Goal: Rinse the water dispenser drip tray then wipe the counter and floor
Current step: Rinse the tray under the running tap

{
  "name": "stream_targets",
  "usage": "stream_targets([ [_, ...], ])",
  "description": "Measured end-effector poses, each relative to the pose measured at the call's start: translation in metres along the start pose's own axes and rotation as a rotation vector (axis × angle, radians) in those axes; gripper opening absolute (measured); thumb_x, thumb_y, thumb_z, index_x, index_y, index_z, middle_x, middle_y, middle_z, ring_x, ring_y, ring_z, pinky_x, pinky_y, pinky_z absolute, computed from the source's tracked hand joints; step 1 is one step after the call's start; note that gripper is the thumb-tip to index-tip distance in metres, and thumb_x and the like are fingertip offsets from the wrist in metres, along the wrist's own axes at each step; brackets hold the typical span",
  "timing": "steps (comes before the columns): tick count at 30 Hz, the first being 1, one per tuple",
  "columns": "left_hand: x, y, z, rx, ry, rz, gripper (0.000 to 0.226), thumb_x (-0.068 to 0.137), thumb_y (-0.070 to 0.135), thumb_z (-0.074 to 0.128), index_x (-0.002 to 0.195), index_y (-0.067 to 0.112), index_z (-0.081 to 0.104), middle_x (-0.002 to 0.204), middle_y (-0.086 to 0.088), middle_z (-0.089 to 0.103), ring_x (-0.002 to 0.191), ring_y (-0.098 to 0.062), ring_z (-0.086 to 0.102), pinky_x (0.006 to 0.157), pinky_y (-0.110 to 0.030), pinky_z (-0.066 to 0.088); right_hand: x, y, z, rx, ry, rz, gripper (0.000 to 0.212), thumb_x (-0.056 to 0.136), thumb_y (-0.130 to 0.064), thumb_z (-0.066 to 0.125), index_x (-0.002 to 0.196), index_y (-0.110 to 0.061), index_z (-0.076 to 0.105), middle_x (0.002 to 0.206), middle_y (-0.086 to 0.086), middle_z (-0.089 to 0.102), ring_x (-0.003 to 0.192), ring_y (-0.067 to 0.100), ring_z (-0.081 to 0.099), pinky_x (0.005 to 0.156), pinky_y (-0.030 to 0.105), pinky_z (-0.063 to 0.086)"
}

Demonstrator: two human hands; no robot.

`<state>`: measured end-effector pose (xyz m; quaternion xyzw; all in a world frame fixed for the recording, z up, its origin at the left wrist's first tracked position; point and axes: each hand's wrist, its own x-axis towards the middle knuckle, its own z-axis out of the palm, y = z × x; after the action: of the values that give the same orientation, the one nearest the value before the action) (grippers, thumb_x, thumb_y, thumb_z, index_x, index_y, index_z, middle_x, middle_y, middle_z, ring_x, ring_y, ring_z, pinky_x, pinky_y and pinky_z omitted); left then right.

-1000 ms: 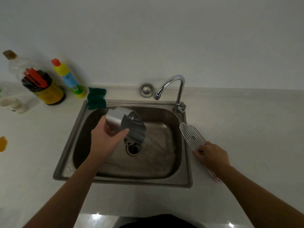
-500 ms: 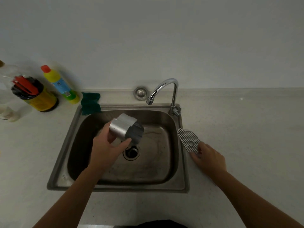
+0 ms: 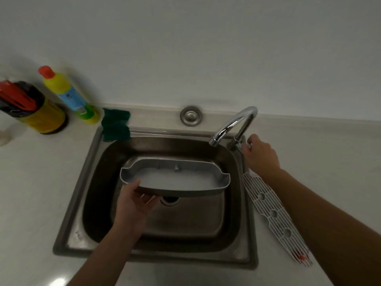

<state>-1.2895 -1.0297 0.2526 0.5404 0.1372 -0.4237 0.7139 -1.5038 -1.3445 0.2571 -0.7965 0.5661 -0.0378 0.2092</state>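
Note:
My left hand grips the left end of the grey drip tray, holding it level and open side up over the steel sink. Its pale inner floor faces me. My right hand is closed on the tap handle at the base of the chrome faucet, whose spout ends above the tray's right end. No water is visibly running. The white slotted grille of the tray lies flat on the counter right of the sink, partly under my right forearm.
A green sponge cloth hangs over the sink's back left corner. A yellow bottle with a red cap and a yellow jar holding red utensils stand on the counter at left. A round metal cap sits behind the sink.
My left hand turned the tray from tipped on end to level and open side up. My right hand left the grille and moved up to the tap handle. The camera came closer.

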Motion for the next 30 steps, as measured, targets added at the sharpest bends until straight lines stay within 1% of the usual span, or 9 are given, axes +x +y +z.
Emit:
stream_targets([
  [2,0.008,0.000,0.002,0.001,-0.004,-0.021,0.045,0.091,0.030,0.067,0.131,0.011,0.062,0.115,-0.014,0.077,0.107,-0.033,0.075,0.087,-0.049,0.063,0.007,-0.002,0.003,-0.050,0.042,0.005,0.019,0.105,-0.036,0.048,0.092,-0.022,0.046,0.069,-0.001,0.055,0.055,0.012,0.048,0.049,0.024,0.027],
  [5,0.019,0.000,0.008,0.002,-0.013,-0.066,0.049,0.087,0.032,0.070,0.130,0.011,0.062,0.112,-0.014,0.077,0.104,-0.032,0.077,0.077,-0.044,0.064,0.005,-0.003,0.010,-0.082,0.071,0.011,0.018,0.105,-0.031,0.048,0.091,-0.021,0.045,0.065,-0.002,0.054,0.052,0.011,0.048,0.046,0.023,0.026],
  [8,0.026,-0.002,0.014,0.000,-0.034,-0.100,0.057,0.080,0.035,0.074,0.130,0.013,0.061,0.116,-0.016,0.077,0.106,-0.033,0.076,0.078,-0.043,0.064,-0.003,-0.007,0.020,-0.094,0.079,-0.054,0.011,0.105,-0.026,0.050,0.099,-0.017,0.049,0.060,-0.010,0.043,0.048,0.008,0.041,0.046,0.025,0.025],
  [13,0.032,-0.002,0.025,-0.005,-0.064,-0.107,0.056,0.082,0.034,0.073,0.134,0.015,0.061,0.122,-0.017,0.074,0.111,-0.035,0.074,0.086,-0.049,0.063,-0.010,-0.010,0.031,-0.074,0.047,-0.074,0.022,0.105,-0.025,0.050,0.122,-0.011,0.051,0.073,0.005,0.060,0.066,0.032,0.066,0.062,0.037,0.045],
  [15,0.033,-0.001,0.028,-0.010,-0.065,-0.112,0.050,0.087,0.032,0.070,0.132,0.012,0.061,0.122,-0.018,0.073,0.113,-0.036,0.073,0.089,-0.050,0.062,-0.013,-0.012,0.030,-0.037,0.017,-0.048,0.021,0.104,-0.027,0.053,0.118,-0.011,0.053,0.082,0.011,0.068,0.074,0.034,0.068,0.067,0.042,0.051],
  [19,0.033,-0.001,0.033,-0.013,-0.074,-0.119,0.039,0.093,0.029,0.064,0.127,0.009,0.064,0.119,-0.017,0.072,0.120,-0.039,0.068,0.093,-0.052,0.061,-0.030,-0.019,0.015,0.304,-0.016,0.125,0.019,0.104,-0.036,0.053,0.110,-0.018,0.055,0.098,0.010,0.073,0.083,0.029,0.070,0.079,0.052,0.060],
  [24,0.033,-0.009,0.042,-0.007,-0.110,-0.067,0.052,0.092,0.023,0.064,0.141,0.008,0.054,0.130,-0.024,0.064,0.116,-0.043,0.068,0.085,-0.051,0.062,-0.087,-0.026,-0.005,0.991,-0.320,0.527,0.039,0.102,-0.054,0.046,0.111,-0.021,0.065,0.103,0.007,0.073,0.084,0.024,0.077,0.063,0.041,0.065],
  [27,0.033,-0.022,0.047,-0.011,-0.143,-0.121,0.045,0.096,0.022,0.058,0.139,0.008,0.057,0.129,-0.021,0.069,0.115,-0.039,0.070,0.086,-0.049,0.061,-0.112,-0.019,-0.016,1.052,-0.313,0.472,0.030,0.099,-0.050,0.058,0.111,-0.024,0.068,0.108,0.005,0.072,0.091,0.024,0.076,0.065,0.037,0.063],
  [30,0.036,-0.038,0.055,0.081,-0.132,-0.169,0.035,0.094,0.014,0.055,0.125,0.001,0.063,0.110,-0.018,0.068,0.106,-0.033,0.067,0.084,-0.047,0.063,-0.126,-0.011,-0.028,1.007,-0.194,0.363,0.016,0.094,-0.035,0.069,0.109,-0.029,0.066,0.110,0.004,0.071,0.096,0.023,0.074,0.067,0.032,0.064],
])
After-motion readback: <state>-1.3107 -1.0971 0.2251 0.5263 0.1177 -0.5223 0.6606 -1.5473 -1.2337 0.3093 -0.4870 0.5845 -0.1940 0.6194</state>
